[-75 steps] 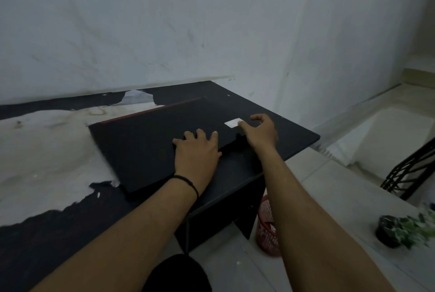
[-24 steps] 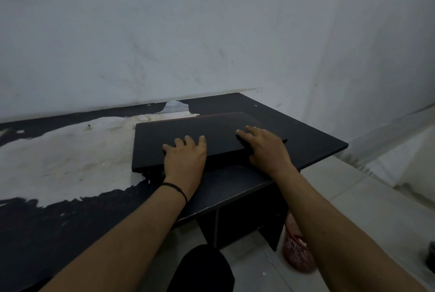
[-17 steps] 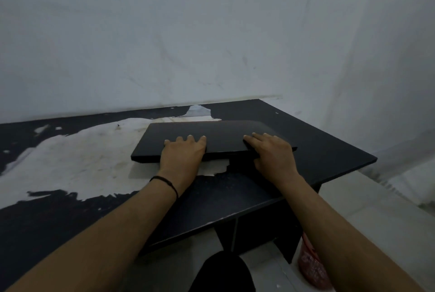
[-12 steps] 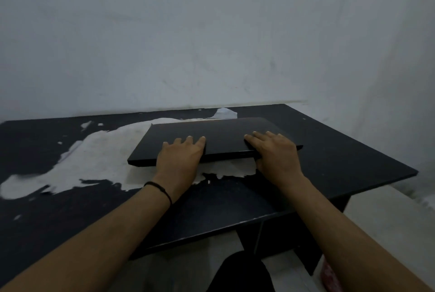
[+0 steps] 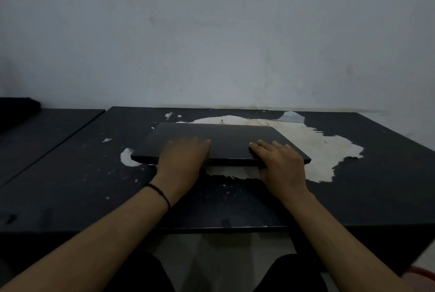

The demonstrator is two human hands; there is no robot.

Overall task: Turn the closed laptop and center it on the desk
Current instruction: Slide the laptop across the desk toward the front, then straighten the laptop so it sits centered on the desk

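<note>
A closed black laptop lies flat near the middle of the black desk, its long edges parallel to the desk's front edge. My left hand rests on the laptop's near edge, fingers over the lid. My right hand holds the near right part of that edge, fingers on top and thumb tucked beneath. A thin black band circles my left wrist.
The desktop's black coating has peeled, leaving a large pale patch under and to the right of the laptop. A grey wall stands directly behind the desk. A second dark surface adjoins on the left. A red basket shows at the bottom right.
The laptop has been turned from an angled position at the desk's right end to lie square near the middle. Both hands stayed on its near edge while my view swung to face the wall.
</note>
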